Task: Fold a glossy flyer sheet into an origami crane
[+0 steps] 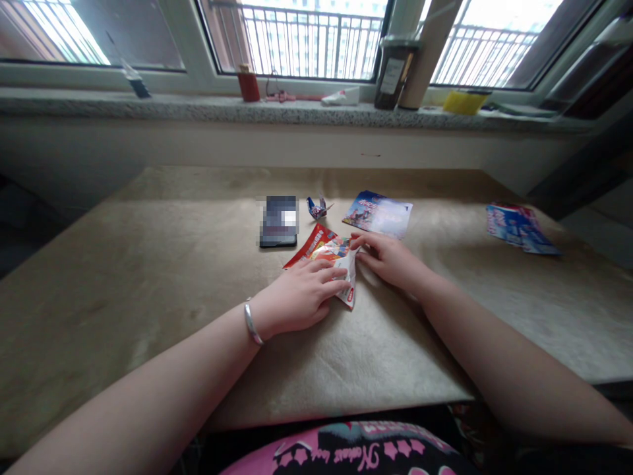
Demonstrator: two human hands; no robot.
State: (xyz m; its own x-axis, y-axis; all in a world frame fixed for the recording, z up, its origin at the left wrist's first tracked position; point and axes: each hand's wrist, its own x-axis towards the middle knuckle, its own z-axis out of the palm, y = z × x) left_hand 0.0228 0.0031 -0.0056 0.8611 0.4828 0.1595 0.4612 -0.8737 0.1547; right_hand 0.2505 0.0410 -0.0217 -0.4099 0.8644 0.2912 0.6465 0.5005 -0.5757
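A red and white printed paper (pixel 324 249), partly folded, lies on the tan table (pixel 148 277). My left hand (pixel 297 295), with a silver bangle at the wrist, lies on the paper's near side, fingers pressed flat on it. My right hand (pixel 388 257) pinches the paper's right edge between thumb and fingers. A small folded paper crane (pixel 317 208) stands just beyond the paper.
A dark phone (pixel 279 221) lies left of the crane. A blue printed sheet (pixel 380 212) lies behind my right hand, and more blue sheets (pixel 519 227) at the table's right edge. The windowsill (pixel 198 109) holds a red cup (pixel 248 86), a dark jar (pixel 393 72) and a yellow object (pixel 463 102).
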